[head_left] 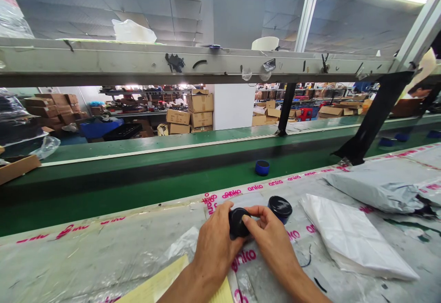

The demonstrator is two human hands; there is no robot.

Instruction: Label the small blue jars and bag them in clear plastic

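One round black piece [237, 223], showing no clear long axis, lies between the hands, touching both, above the wrapped bench [138, 243]. The left hand [214, 239] curls around its left side; the right hand [270, 235] pinches it, thumb on its face. A similar round piece [280, 207] sits just beyond the right hand.
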